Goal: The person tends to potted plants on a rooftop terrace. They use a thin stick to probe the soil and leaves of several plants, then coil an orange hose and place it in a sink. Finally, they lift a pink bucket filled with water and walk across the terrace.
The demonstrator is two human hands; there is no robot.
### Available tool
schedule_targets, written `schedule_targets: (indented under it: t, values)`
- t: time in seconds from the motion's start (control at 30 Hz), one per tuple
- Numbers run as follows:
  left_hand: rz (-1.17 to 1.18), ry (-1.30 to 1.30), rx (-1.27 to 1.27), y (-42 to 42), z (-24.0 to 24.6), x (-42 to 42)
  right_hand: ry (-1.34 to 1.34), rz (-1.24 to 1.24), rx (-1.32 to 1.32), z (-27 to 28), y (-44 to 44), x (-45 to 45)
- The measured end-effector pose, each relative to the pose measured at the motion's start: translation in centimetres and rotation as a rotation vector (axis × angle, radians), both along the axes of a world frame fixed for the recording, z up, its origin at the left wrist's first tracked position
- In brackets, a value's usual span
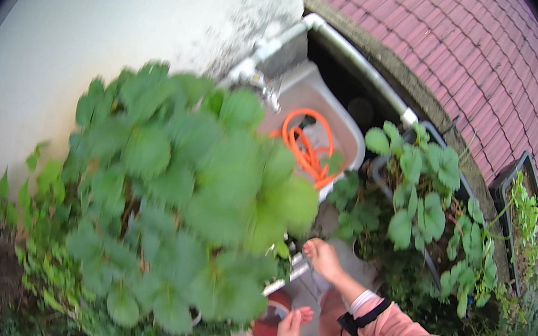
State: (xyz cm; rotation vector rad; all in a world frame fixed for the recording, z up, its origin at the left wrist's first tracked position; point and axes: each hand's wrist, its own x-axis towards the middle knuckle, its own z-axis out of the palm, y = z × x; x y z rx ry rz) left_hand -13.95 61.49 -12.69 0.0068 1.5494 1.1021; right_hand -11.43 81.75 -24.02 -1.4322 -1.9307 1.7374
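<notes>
My left hand point(291, 325) is low in the view, its fingers stretched to the right and nothing visible in them. Higher and to the right, my right hand point(324, 259) has its fingers bent; whether they hold anything small cannot be made out. In front of both hands spreads a large plant with broad, lobed green leaves point(163, 183), its nearest leaves blurred. The right hand is just below and right of its lower leaves, apart from them as far as I can see. A red round object point(269, 317), partly hidden, stands beside my left hand.
Beyond the plant, a sink point(345, 126) holds a coiled orange hose point(306, 157) under a metal tap point(269, 96). White pipe point(362, 62) runs along the ledge. Potted leafy plants point(423, 198) crowd the right, beside a planter trough point(524, 220) and pink roof tiles point(453, 44).
</notes>
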Motion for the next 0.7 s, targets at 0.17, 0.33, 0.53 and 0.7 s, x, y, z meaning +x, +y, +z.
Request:
schedule_targets:
  t: [0.17, 0.33, 0.53, 0.7]
  values:
    - [-0.018, 0.098, -0.047, -7.1, 3.6, 1.2, -0.223, 0.188, 0.042, 3.4, -2.7, 7.6]
    - [0.024, 0.255, -0.219, -15.3, 8.0, 2.4, -0.228, -0.01, 0.067, 8.6, -2.0, 11.0]
    - [-0.065, 0.448, -0.596, -27.8, 14.9, 3.6, 0.312, 0.148, -0.157, 23.8, -1.5, 10.1]
    - [0.311, 0.613, -0.35, -42.0, 20.2, 5.1, 1.006, 0.395, -0.366, 36.3, -5.8, 13.2]
